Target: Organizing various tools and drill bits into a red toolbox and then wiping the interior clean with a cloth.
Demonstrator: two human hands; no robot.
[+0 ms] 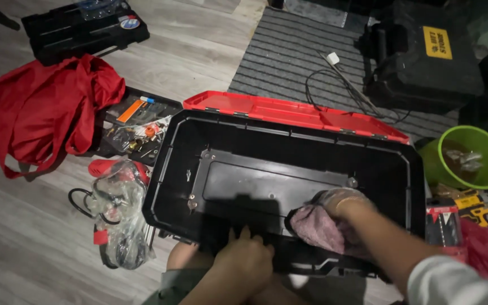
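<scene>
- While the view looks down from the person's head, the right hand [343, 206], in a thin clear glove, is closed around a bunched pinkish-mauve cloth [318, 229] and presses it against the inner floor of an open black toolbox [244, 141], near the box's front right part.
- The left hand [245, 255] is bare and grips the toolbox's near rim, fingers curled over the edge into the box.
- The toolbox lies on a grey wood-look floor [24, 226], just in front of the person's knees; its red lid [289, 113] is swung open and lies back on the far side.
- Just left of the box lies a clear plastic bag [121, 217] holding cables and small parts, with a red-handled tool beside it.
- Further left sits a crumpled red cloth bag [43, 107], and beside it an open tray of small parts [136, 124].
- To the right stands a green bowl [473, 157], with packaged tools below it.
- Beyond the lid lies a grey ribbed mat [295, 56] with a black cable [343, 85] and a black case [425, 56] on it.
- Another black case [83, 28] sits at the far left.
</scene>
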